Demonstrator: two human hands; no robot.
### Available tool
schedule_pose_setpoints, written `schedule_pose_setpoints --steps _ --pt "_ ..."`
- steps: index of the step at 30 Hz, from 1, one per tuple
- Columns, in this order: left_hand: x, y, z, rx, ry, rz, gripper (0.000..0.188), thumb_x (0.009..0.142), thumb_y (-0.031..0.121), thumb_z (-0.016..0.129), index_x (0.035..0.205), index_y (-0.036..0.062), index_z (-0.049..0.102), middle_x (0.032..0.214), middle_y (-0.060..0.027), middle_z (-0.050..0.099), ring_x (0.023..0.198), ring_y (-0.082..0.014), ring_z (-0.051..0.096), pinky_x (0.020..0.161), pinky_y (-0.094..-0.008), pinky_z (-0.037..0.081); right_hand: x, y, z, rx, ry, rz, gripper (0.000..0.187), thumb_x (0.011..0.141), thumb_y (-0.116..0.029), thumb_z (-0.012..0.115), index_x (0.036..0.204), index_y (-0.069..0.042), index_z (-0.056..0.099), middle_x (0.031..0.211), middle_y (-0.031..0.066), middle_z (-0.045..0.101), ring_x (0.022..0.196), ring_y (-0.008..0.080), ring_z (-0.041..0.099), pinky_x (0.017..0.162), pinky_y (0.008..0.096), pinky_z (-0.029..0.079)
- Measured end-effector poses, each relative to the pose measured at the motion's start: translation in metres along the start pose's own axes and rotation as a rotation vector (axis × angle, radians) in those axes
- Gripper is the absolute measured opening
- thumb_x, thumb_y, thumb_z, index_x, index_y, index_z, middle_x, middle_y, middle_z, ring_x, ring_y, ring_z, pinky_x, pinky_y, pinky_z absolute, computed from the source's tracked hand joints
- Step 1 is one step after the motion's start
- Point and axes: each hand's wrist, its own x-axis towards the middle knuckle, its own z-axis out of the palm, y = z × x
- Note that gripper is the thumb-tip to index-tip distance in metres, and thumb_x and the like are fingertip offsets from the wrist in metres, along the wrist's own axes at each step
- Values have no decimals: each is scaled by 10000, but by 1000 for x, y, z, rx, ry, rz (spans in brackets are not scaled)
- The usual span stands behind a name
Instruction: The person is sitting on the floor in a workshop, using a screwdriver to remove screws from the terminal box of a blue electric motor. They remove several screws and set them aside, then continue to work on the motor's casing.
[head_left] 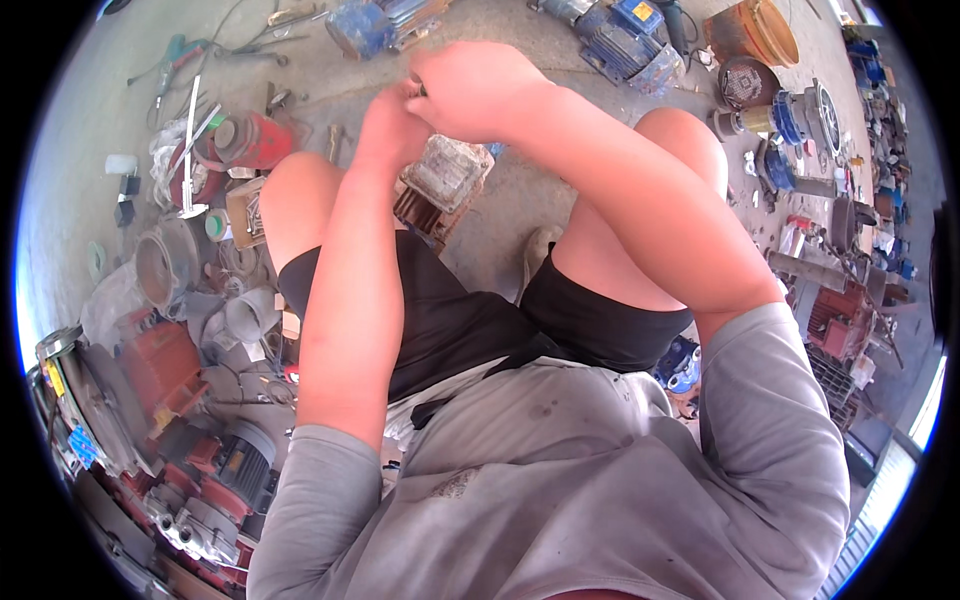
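Observation:
My left hand and my right hand meet in front of me, above and between my knees. The fingers of both are closed and pressed together. Between them a tiny dark bit shows, too small to name, and the rest is covered by the fingers. Just below the hands sits a worn, grey, squarish block. It rests on a rusty brown piece, partly hidden by my left forearm and shorts.
Blue motors lie ahead, beside a rusty orange bucket. At left are a red motor part, a long caliper and a wooden box of small metal pieces. Red motors crowd the lower left; machine parts line the right.

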Motion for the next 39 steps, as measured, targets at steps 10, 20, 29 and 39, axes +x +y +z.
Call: schedule_pose_setpoints --steps 10,20,29,39 --pt "-8 9 -7 -47 44 48 256 847 228 757 996 28 702 816 -134 686 746 -308 618 756 -377 521 1 -18 -15 -70 -96 149 433 1011 -424 559 1007 -32 741 885 156 749 854 345 738 755 448 605" --pt "-6 26 -16 -18 -50 -113 320 799 259 815 992 16 735 810 -126 716 746 -229 651 748 -380 525 4 -19 -18 -109 -116 123 347 978 -352 632 928 -30 750 876 161 728 852 353 729 741 444 603" --pt "-4 21 -13 -167 -137 -95 309 787 237 833 985 12 755 843 -116 751 778 -211 683 759 -372 530 2 7 3 43 140 -125 260 930 -268 683 914 -16 742 836 176 727 813 363 723 724 464 592" --pt "-5 18 -14 -136 -177 -93 286 765 174 857 993 35 753 896 -110 761 823 -232 676 794 -388 531 -11 7 13 118 172 -202 288 972 -306 645 927 -40 743 829 183 720 834 365 725 753 455 596"
